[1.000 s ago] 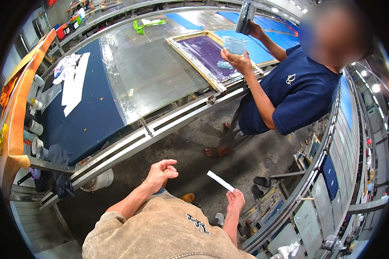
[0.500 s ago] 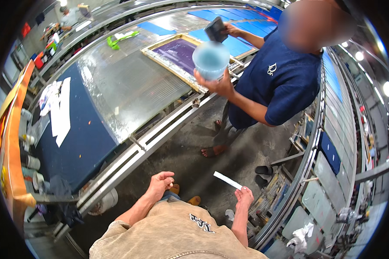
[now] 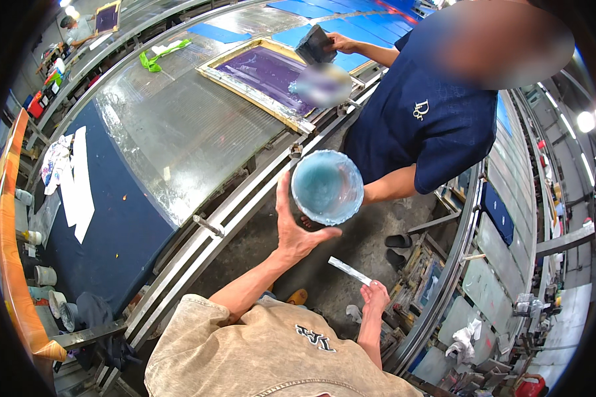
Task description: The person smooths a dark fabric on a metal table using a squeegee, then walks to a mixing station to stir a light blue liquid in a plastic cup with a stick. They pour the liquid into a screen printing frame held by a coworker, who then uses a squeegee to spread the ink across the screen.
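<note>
My left hand is raised at the left side of a pale blue translucent tub. Its fingers are spread along the tub's edge, with the thumb stretched out beneath. Whether they touch the tub is hard to tell. Blue-green stuff coats the tub's inside. A co-worker's forearm reaches to the tub from the right, and the hand at its end is hidden behind it. Low on the right, my right hand pinches one end of a narrow white flat strip, which points up and left.
On the long table lies a wooden-framed printing screen with purple mesh. The co-worker's other hand holds a dark block above it. Dark blue fabric and white strips lie at left. A metal rail edges the table.
The co-worker's tub has come down toward me. My left hand has risen from near my waist to the tub, its fingers spreading. My right hand still holds the strip.
</note>
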Demonstrator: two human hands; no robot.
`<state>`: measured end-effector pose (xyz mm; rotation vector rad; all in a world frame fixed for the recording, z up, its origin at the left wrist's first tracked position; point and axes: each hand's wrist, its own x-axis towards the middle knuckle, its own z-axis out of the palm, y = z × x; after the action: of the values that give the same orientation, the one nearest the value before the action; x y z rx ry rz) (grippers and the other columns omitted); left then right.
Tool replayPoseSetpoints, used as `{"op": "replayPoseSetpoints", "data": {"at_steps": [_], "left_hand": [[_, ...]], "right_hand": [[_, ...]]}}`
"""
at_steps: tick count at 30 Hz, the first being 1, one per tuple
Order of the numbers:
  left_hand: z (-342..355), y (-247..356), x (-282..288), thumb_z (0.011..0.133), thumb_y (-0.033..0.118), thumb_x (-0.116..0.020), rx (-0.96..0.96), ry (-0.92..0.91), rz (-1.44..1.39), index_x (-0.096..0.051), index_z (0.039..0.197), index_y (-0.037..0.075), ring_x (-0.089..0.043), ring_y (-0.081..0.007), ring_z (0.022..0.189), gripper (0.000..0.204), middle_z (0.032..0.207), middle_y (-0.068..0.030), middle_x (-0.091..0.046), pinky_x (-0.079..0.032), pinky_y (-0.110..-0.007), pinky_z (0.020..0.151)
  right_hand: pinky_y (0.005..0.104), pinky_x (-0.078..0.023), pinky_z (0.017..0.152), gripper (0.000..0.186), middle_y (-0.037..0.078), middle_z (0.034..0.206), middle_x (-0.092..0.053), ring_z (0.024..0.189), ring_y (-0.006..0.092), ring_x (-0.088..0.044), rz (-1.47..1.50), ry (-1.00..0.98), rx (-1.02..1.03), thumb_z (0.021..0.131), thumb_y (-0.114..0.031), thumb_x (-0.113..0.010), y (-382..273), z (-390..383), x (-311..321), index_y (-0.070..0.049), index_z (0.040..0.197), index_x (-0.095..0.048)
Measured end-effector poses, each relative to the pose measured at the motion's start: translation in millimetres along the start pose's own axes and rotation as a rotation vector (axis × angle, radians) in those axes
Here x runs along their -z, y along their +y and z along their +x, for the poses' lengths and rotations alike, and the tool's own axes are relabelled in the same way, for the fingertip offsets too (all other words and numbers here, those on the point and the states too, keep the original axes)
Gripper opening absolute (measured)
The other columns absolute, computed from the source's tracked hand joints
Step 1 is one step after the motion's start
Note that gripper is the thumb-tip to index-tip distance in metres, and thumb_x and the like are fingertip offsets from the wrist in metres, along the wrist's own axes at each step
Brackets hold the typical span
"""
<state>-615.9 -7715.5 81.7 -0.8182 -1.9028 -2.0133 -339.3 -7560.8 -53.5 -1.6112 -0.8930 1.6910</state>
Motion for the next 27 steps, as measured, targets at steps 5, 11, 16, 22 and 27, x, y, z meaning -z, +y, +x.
{"op": "replayPoseSetpoints", "data": {"at_steps": [5, 11, 16, 22, 27], "left_hand": [[1, -20, -17, 0.054, 0.035, -0.097, 0.018, 0.056, -0.074, -0.027, 0.147, 0.001, -0.047, -0.0281, 0.131, 0.122, 0.143, -0.0158, -0.043, -0.038, -0.041, 0.11], [-18, -27, -2, 0.055, 0.031, -0.097, 0.03, 0.072, -0.177, -0.035, 0.142, 0.003, -0.055, -0.025, 0.121, 0.111, 0.133, -0.0121, -0.052, -0.045, -0.04, 0.104], [-27, 11, 31, 0.053, 0.024, -0.097, -0.049, 0.112, -0.082, -0.038, 0.14, 0.002, -0.058, -0.0243, 0.118, 0.107, 0.129, -0.0107, -0.055, -0.047, -0.038, 0.102], [-39, 54, 74, 0.058, 0.036, -0.09, -0.138, -0.056, 0.179, -0.024, 0.149, 0.001, -0.044, -0.0288, 0.129, 0.118, 0.141, -0.0151, -0.039, -0.037, -0.043, 0.109], [-56, 61, 38, 0.057, 0.036, -0.094, 0.05, -0.402, -0.225, -0.021, 0.152, 0.003, -0.039, -0.0304, 0.134, 0.124, 0.145, -0.0157, -0.033, -0.036, -0.046, 0.11]], "right_hand": [[0.0344, -0.06, 0.061, 0.016, 0.014, 0.084, -0.067, 0.068, 0.0239, -0.069, -0.008, -0.014, -0.013, 0.087, -0.001, -0.065, 0, -4, -7, 0.001, 0.103, -0.062], [0.0341, -0.06, 0.062, 0.018, 0.014, 0.088, -0.067, 0.072, 0.0244, -0.069, -0.046, -0.063, -0.054, 0.089, -0.001, -0.061, 2, 2, 4, 0.001, 0.106, -0.061], [0.0317, -0.06, 0.058, 0.016, 0.013, 0.084, -0.067, 0.067, 0.0216, -0.069, -0.027, -0.091, -0.045, 0.087, -0.001, -0.064, 7, 0, 17, 0.002, 0.102, -0.063], [0.0306, -0.06, 0.059, 0.015, 0.01, 0.083, -0.067, 0.067, 0.02, -0.068, 0.042, -0.158, -0.013, 0.087, -0.002, -0.064, 23, -12, 24, 0.001, 0.102, -0.063], [0.0305, -0.06, 0.061, 0.017, 0.009, 0.084, -0.068, 0.068, 0.0181, -0.069, 0.237, 0.066, 0.13, 0.086, -0.004, -0.065, 10, -34, 52, 0.001, 0.102, -0.065]]}}
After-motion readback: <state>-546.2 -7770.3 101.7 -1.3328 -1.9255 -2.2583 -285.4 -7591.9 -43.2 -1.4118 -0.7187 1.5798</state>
